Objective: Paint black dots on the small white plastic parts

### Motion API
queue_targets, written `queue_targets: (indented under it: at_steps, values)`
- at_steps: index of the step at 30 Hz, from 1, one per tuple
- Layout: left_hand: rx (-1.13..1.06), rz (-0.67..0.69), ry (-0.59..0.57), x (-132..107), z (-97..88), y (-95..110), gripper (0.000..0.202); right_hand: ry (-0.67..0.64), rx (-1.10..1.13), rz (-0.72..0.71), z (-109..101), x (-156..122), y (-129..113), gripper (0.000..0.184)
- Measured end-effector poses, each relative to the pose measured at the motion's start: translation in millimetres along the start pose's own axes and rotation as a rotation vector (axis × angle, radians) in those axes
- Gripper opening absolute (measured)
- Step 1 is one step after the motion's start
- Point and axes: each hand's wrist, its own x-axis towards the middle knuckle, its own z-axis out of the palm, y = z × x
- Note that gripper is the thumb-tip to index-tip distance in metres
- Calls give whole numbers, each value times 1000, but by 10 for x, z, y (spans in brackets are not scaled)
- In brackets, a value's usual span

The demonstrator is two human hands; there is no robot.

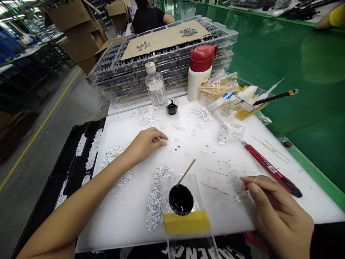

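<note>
My left hand (148, 144) reaches over the middle of the white work board (188, 144). Its fingers are loosely bent and apart from the thumb, with nothing visible between them. Small white pieces (176, 139) lie scattered just beyond its fingertips. At the right, my right hand (277, 208) pinches a thin wooden toothpick (254, 179) between thumb and forefinger. One small white piece (237, 198) rests on the board beside that hand. Between my hands, near the front edge, a round pool of glossy black paint (181, 200) sits on a clear plate with yellow tape (187, 222); a wooden stick (185, 172) stands in it.
A red utility knife (272, 169) and loose toothpicks lie at the right. Crumpled tissue (231, 133), a small black-filled cup (171, 107), a clear bottle (156, 88) and a red-lidded flask (199, 77) stand farther back. Stacked clear trays (167, 50) rise behind; black trays (77, 162) flank the left.
</note>
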Motion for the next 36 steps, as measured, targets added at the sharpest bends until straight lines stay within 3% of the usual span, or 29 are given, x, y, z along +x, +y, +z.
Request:
queue_targets:
  at_steps: [4,13,20,23,31,36]
  values:
    - [11,-16,-17,-19,75,-46,20,12,-2,1,12,-1,2,10]
    - [-14,-5,133,128,30,27,22,39,0,15,34,-4,5,11]
    - [-26,24,-9,-164,169,119,17,41,2,24,20,-20,7,12]
    - [-6,13,-19,-230,209,107,16,42,-2,35,16,-26,15,11]
    - [65,-45,200,151,108,-44,32,55,6,49,26,-20,24,12]
    - [78,22,190,226,198,-32,40,50,12,52,20,-18,18,14]
